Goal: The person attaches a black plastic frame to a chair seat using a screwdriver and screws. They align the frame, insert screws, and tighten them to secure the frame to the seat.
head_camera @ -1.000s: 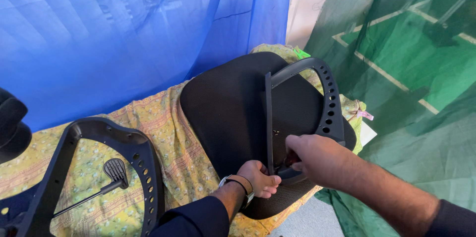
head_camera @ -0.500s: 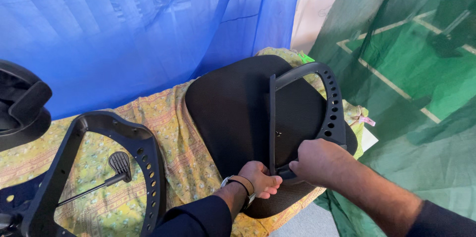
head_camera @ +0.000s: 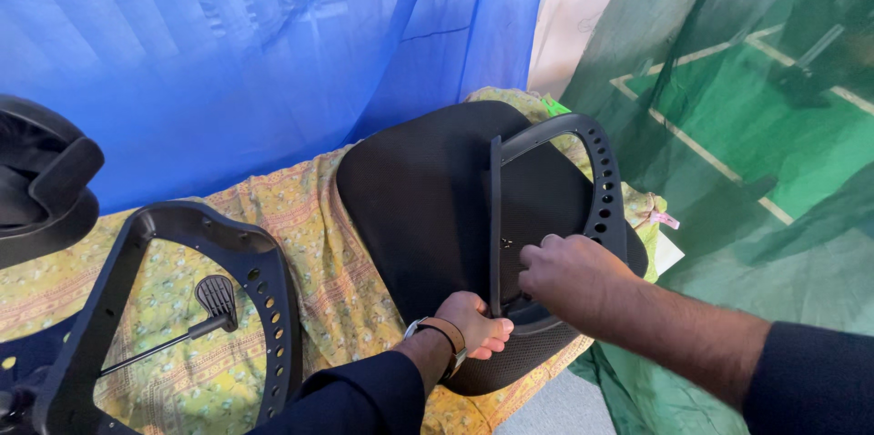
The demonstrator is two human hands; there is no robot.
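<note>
While gripping low on the upright black armrest frame (head_camera: pixel 583 189), right hand (head_camera: pixel 569 273) closed over its lower curve, just above the black seat cushion (head_camera: pixel 419 207). Left hand (head_camera: pixel 478 324) curled at the foot of the frame's straight bar, fingers tucked against the cushion edge; whether truly clamped on the bar, cannot tell. Two armrest frames counted: one standing on the cushion, a second armrest frame (head_camera: pixel 264 308) lying flat on the yellow patterned cloth (head_camera: pixel 309 217), well apart to the left. One lever with a paddle end (head_camera: pixel 214 294) lying inside that second frame. One watch (head_camera: pixel 442 333) on the left wrist. Two hanging sheets: blue sheet (head_camera: pixel 228 44), green sheet (head_camera: pixel 746 126). Dark padded part (head_camera: pixel 41 180) cut off at the left edge. Fingertips of both hands hidden.
</note>
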